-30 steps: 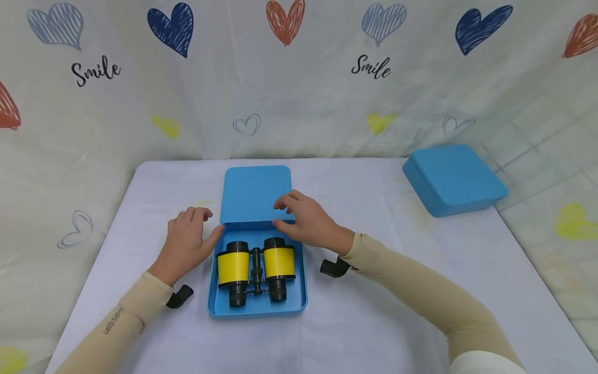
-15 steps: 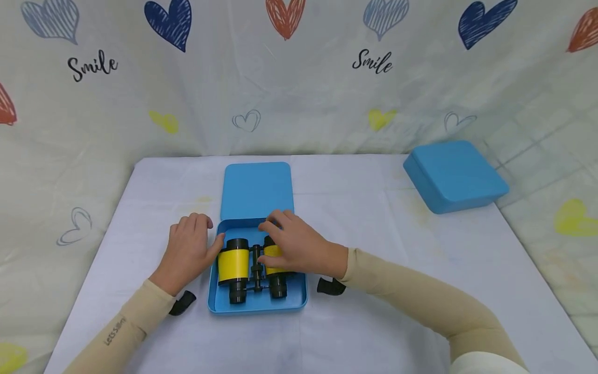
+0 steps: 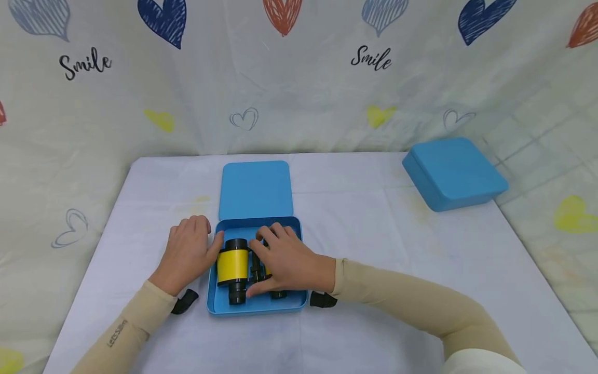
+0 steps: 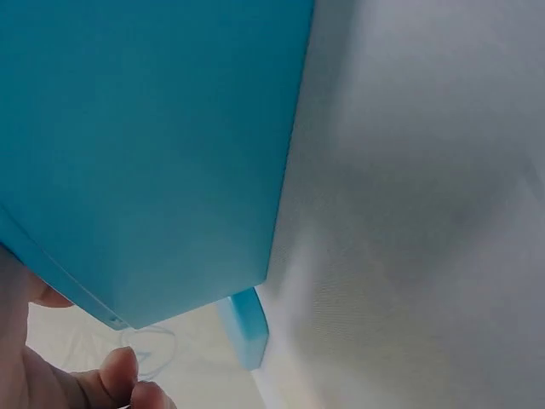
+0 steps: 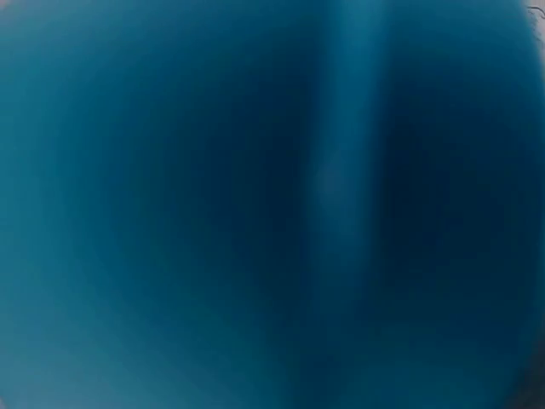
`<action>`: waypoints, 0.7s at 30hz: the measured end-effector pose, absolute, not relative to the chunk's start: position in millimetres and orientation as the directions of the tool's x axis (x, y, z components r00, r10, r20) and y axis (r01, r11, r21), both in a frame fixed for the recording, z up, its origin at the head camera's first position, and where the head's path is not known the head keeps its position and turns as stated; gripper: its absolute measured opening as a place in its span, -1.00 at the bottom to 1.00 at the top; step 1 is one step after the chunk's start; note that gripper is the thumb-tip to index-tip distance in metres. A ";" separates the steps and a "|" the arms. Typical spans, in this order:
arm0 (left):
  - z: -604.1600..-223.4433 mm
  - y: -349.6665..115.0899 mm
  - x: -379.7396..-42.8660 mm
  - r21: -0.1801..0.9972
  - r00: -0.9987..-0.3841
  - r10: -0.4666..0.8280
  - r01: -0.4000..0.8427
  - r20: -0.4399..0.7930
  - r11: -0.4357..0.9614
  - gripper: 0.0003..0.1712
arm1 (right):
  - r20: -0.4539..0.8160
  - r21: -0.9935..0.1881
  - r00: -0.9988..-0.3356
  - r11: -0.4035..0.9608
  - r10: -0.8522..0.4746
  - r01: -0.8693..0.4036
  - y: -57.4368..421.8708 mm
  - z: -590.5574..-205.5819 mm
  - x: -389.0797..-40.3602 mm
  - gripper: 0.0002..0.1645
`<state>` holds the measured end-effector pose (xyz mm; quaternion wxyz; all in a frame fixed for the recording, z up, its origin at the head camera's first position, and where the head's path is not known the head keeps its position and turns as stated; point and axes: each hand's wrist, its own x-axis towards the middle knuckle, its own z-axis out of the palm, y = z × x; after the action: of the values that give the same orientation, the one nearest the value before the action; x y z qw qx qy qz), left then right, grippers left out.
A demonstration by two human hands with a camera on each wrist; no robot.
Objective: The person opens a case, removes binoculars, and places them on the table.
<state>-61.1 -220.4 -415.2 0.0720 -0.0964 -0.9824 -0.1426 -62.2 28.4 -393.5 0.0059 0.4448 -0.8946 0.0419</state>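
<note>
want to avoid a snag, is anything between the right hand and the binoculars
Nothing visible: the right hand covers part of the binoculars, and the lid lies open beyond the box. The left hand is at the box's left edge, not between.

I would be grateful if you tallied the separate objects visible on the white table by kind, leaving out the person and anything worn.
Blue cases: 2 (the open case and the far-right case)
Yellow-and-black binoculars: 1 pair, inside the open case
Total: 3
</note>
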 end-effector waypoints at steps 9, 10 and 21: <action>-420.5 -218.2 -64.0 0.176 -0.952 0.250 0.281 0.179 0.944 -0.71 | 0.042 0.093 -0.577 0.579 -0.815 -0.810 22.9 -405.3 -56.9 0.23; -421.1 -217.9 -63.7 0.167 -0.948 0.260 0.291 0.184 0.942 -0.72 | 0.045 0.106 -0.573 0.574 -0.818 -0.812 22.8 -405.9 -56.2 0.23; -424.7 -216.7 -61.1 0.097 -0.914 0.304 0.340 0.270 0.935 -0.81 | 0.038 0.159 -0.574 0.572 -0.818 -0.804 21.1 -411.0 -55.9 0.22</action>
<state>-61.1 -216.7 -424.7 0.1266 -0.1650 -0.9755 -0.0713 -55.9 21.1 -411.0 0.0537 0.4582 -0.8850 -0.0622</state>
